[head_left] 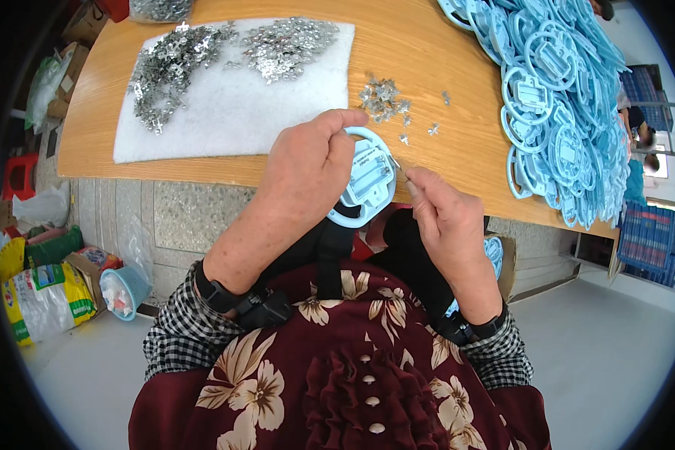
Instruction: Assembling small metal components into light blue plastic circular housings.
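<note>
My left hand grips a light blue round plastic part by its rim, holding it over the near edge of the wooden table. My right hand is pinched on a small metal piece at the right side of that part. Its fingertips touch the part's edge. A small scatter of loose metal clips lies on the table just beyond both hands.
A white foam pad carries two heaps of shiny metal clips. A big pile of light blue plastic parts covers the table's right end. Bags, a small blue bucket and boxes sit on the floor at left. Blue crates stand at right.
</note>
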